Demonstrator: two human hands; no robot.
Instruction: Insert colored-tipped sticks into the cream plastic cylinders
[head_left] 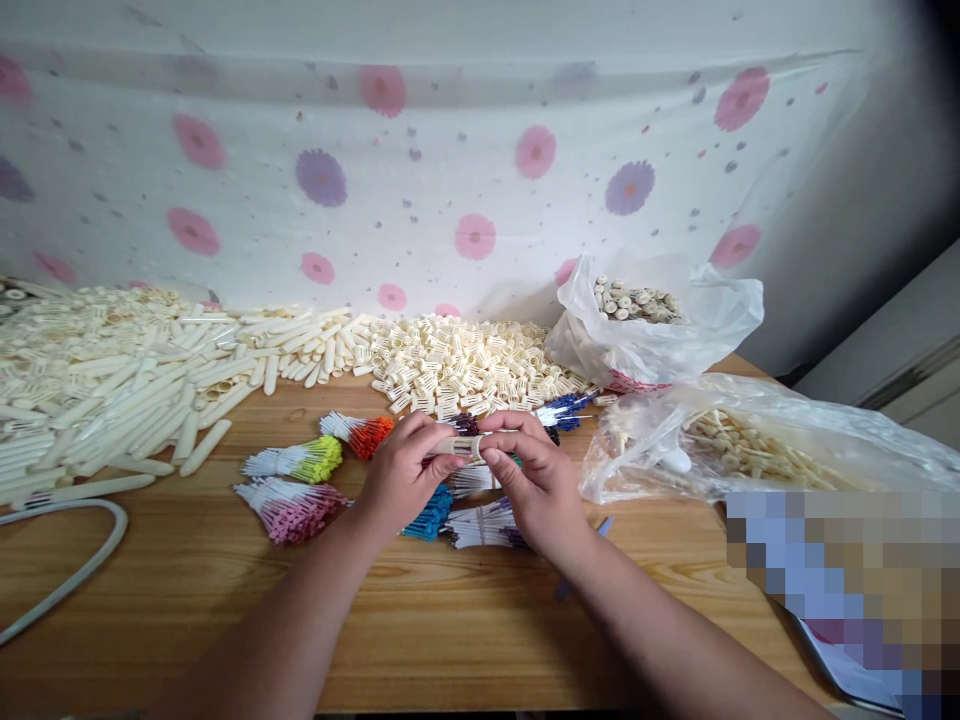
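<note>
My left hand (401, 470) and my right hand (534, 478) meet over the middle of the wooden table (420, 620). Both pinch one small cream plastic tube (459, 446) held level between them, fingers closed on its two ends. Under and around the hands lie bundles of thin sticks with coloured tips: orange (361, 433), yellow-green (304, 460), pink (289, 508), teal (429, 517), blue (564, 408), and a dark-tipped bundle (480, 525) below my right hand.
Long cream tubes (105, 385) are heaped at the left; short ribbed cream pieces (457, 365) are piled behind the hands. Two clear plastic bags of small parts sit at the right (645, 320) (750, 440). A grey cable (75, 570) curves at the left edge.
</note>
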